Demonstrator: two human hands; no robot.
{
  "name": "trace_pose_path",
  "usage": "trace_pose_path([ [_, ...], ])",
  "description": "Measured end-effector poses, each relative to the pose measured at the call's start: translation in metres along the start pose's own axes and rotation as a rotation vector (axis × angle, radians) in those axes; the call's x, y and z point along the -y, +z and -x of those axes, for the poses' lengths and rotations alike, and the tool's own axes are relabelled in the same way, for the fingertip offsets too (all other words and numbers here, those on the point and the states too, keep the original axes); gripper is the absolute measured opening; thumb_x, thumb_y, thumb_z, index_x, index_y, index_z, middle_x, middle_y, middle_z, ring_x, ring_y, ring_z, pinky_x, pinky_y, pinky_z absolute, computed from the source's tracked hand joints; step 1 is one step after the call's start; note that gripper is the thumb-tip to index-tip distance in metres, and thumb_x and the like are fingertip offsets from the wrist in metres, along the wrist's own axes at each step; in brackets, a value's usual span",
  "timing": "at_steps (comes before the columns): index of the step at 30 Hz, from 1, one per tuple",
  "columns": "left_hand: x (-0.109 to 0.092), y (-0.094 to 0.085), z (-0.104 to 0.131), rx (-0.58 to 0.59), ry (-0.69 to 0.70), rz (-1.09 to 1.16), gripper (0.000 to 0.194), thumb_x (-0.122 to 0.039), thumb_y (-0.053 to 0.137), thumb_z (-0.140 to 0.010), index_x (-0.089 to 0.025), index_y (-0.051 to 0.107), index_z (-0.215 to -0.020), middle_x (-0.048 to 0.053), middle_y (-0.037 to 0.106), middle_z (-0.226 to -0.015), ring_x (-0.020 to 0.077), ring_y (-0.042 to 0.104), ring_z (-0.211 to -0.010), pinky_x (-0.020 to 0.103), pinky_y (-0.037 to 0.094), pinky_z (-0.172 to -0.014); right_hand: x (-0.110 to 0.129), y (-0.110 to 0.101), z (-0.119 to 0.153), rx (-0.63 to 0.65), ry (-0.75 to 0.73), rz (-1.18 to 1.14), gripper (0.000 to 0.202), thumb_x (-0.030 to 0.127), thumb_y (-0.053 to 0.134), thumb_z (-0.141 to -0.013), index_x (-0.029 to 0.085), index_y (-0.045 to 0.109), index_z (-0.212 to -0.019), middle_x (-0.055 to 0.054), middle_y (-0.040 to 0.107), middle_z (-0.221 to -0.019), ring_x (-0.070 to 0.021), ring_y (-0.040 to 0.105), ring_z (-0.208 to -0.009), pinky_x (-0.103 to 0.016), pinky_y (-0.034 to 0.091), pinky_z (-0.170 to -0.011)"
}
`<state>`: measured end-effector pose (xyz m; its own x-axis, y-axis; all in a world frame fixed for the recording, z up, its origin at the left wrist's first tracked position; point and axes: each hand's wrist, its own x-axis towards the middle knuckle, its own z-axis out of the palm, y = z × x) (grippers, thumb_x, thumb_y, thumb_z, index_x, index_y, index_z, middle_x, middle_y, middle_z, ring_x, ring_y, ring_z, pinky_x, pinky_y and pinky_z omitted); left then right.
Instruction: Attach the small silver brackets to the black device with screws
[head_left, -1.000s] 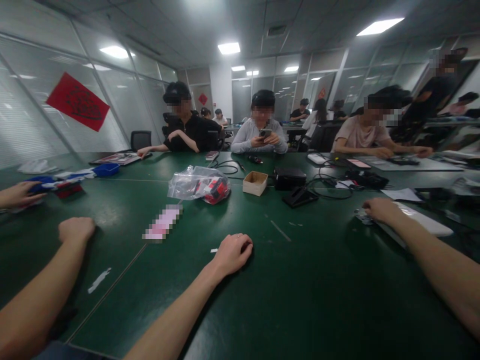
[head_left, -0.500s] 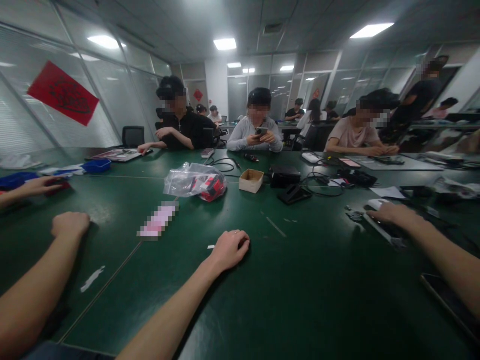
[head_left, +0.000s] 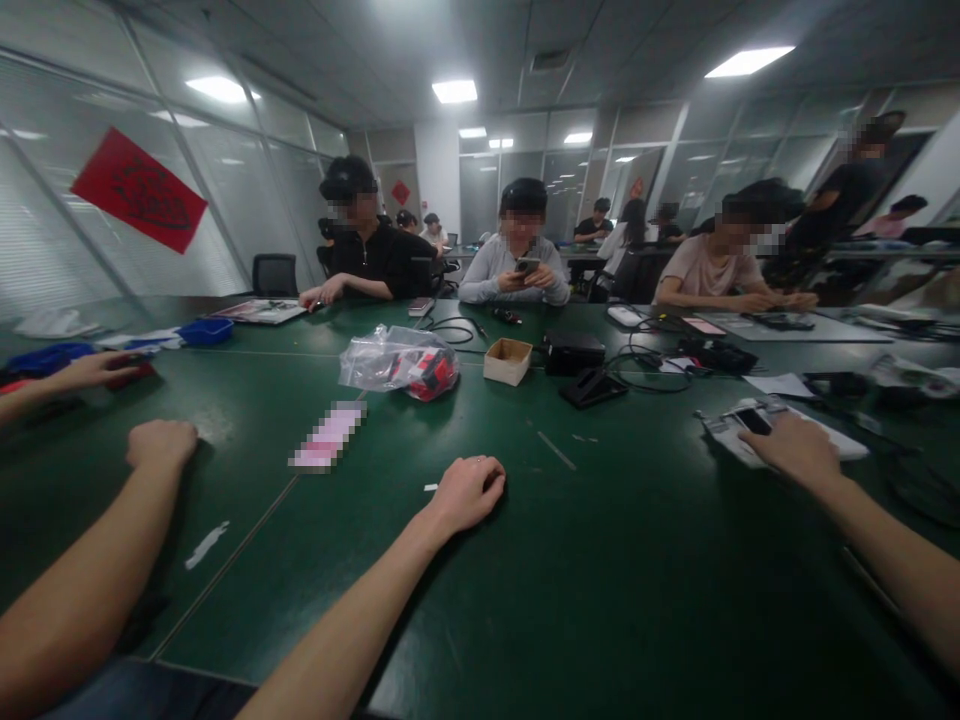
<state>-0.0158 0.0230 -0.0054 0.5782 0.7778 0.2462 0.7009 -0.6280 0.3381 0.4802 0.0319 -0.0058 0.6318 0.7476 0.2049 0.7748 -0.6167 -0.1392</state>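
Observation:
My left hand (head_left: pixel 471 493) rests on the green table (head_left: pixel 585 560), fingers curled in and thumb tucked under, with nothing visible in it. A small white scrap (head_left: pixel 430 488) lies just beside its wrist. At the right, my right hand (head_left: pixel 799 455) grips a flat white device (head_left: pixel 851 445) from above. The device has a dark rectangular window (head_left: pixel 753 421) and silvery parts along its left side. The thumb lies at its near edge, while the other fingertips are partly hidden behind the hand.
A co-worker's hands (head_left: pixel 161 442) lie on the left. Ahead are a blurred pink slip (head_left: pixel 328 437), a plastic bag (head_left: pixel 397 362) with red-black contents, a small open box (head_left: pixel 508 361), a black case (head_left: pixel 572 352) and cables (head_left: pixel 660 385). Several people sit across the table.
My right hand has shifted slightly right and down, and the white device now shows its broad face instead of a narrow edge. My left hand stays in place; the view has shifted slightly.

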Motion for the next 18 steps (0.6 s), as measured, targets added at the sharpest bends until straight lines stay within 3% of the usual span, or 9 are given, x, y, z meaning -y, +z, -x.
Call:
trace_pose_path([
  [4,0.001,0.0,0.0,-0.005,0.01,-0.013,0.017,-0.024,0.045,-0.087,-0.019,0.061,-0.088,0.002,0.065,-0.082,0.0163,0.059,-0.077,0.026,0.042,-0.07,0.009,-0.018,0.02,-0.016,-0.014,0.059,0.057,0.049,0.045,-0.082,0.005,0.047,-0.118,-0.025,0.052,-0.114,-0.0365,0.056,-0.101,-0.04,0.048,-0.076],
  [8,0.001,0.001,-0.001,-0.001,0.011,-0.011,0.016,-0.024,0.046,-0.086,-0.019,0.061,-0.088,0.003,0.065,-0.083,0.0166,0.06,-0.078,0.026,0.042,-0.071,0.014,-0.028,0.029,0.066,-0.05,0.113,0.05,0.045,0.044,-0.084,0.009,0.046,-0.118,-0.021,0.048,-0.118,-0.0345,0.055,-0.103,-0.039,0.047,-0.077],
  [18,0.0,0.0,0.0,-0.005,-0.001,0.001,0.016,-0.024,0.045,-0.087,-0.019,0.061,-0.089,0.003,0.065,-0.083,0.0166,0.06,-0.078,0.027,0.043,-0.071,0.01,-0.027,0.034,0.075,-0.093,0.134,0.041,0.043,0.043,-0.085,0.013,0.046,-0.112,-0.018,0.049,-0.116,-0.0314,0.057,-0.099,-0.036,0.048,-0.072],
])
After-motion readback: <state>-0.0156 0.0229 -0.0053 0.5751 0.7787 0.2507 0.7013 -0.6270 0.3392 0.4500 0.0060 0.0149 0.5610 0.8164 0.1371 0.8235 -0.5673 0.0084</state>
